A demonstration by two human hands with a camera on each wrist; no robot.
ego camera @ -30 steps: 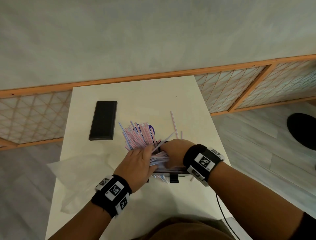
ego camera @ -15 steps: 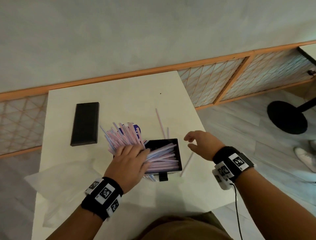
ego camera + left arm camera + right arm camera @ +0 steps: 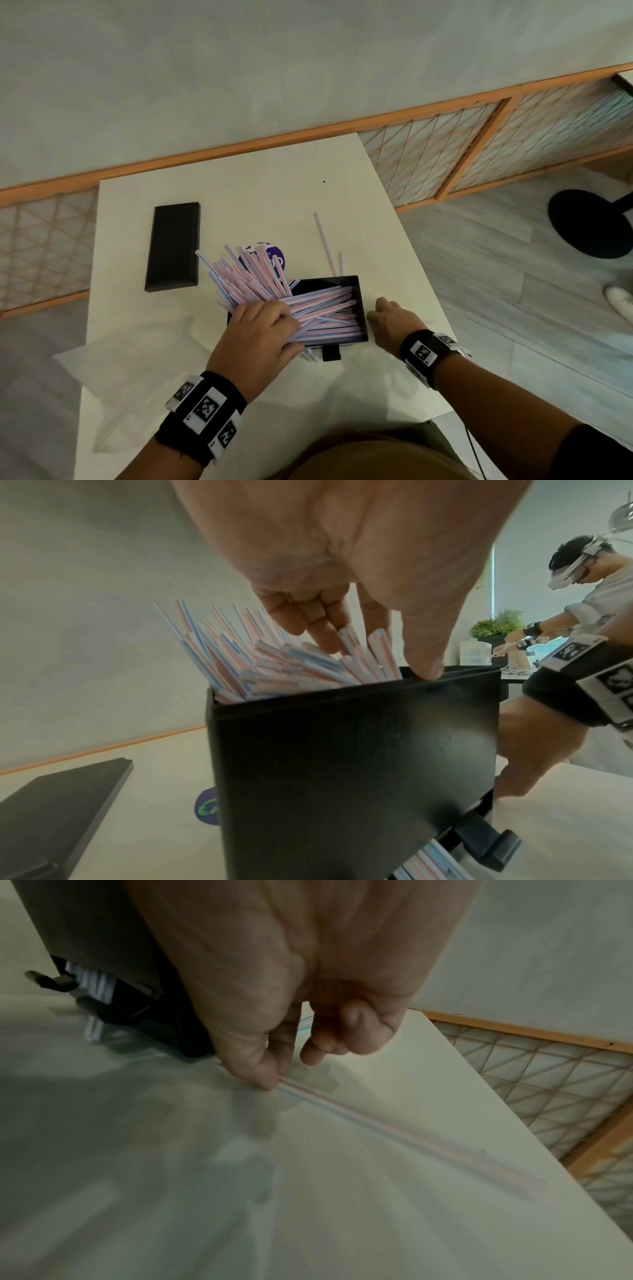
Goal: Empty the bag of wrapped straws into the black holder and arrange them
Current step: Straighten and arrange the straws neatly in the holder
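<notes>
The black holder (image 3: 359,294) stands near the table's front edge, packed with pink-and-blue wrapped straws (image 3: 322,315). Many of them fan out over its far left corner. My left hand (image 3: 260,329) lies over the straws at the holder's left end. In the left wrist view its fingertips (image 3: 325,639) press into the straw ends (image 3: 274,658) and the thumb rests on the holder's rim (image 3: 455,677). My right hand (image 3: 390,318) is down on the table just right of the holder. Its thumb and forefinger (image 3: 274,1080) pinch one loose straw (image 3: 359,1118) that lies flat.
A flat black lid (image 3: 173,246) lies at the far left of the table (image 3: 239,178). The clear bag (image 3: 137,370) lies crumpled at the front left. Two loose straws (image 3: 323,240) lie behind the holder, near a purple sticker (image 3: 263,248). The table's right edge is close to my right hand.
My right hand left the holder, swung out to the right, then came down on the table beside it onto a loose straw. My left hand stayed on the straws.
</notes>
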